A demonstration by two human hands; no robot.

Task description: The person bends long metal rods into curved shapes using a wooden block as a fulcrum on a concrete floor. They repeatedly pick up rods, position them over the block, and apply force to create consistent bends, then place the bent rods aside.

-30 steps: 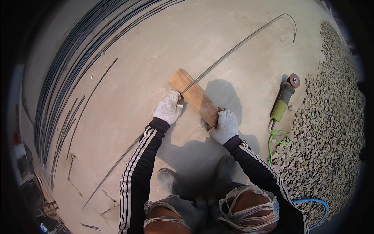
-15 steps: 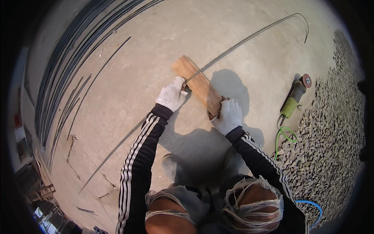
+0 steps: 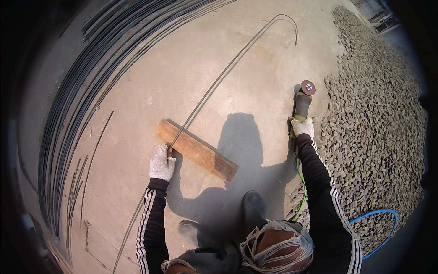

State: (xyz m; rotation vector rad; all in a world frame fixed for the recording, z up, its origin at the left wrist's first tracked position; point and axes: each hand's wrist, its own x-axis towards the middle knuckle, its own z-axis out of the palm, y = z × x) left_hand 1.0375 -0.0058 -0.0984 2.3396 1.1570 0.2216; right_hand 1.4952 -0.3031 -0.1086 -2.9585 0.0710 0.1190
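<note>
My left hand (image 3: 162,163), in a white fingerless-tip glove, is closed around a long steel rebar (image 3: 212,84) beside a wooden plank (image 3: 200,153). The rebar crosses over the plank's upper left end and runs up to a hooked far end; its near part passes under my left forearm. My right hand (image 3: 302,128), gloved alike, is wrapped around the green body of an angle grinder (image 3: 302,106) at the right. A reddish-brown disc (image 3: 308,87) sits on the grinder's far end, facing up.
A bundle of long rebars (image 3: 68,123) curves along the left, with several shorter bars (image 3: 75,196) beside it. Grey gravel (image 3: 374,137) covers the right side. A green cord (image 3: 301,192) trails from the grinder, and a blue hose (image 3: 381,211) lies on the gravel.
My right hand has let go of the plank and reached right to take hold of the grinder. The view has turned, while my left hand keeps the rebar at the plank.
</note>
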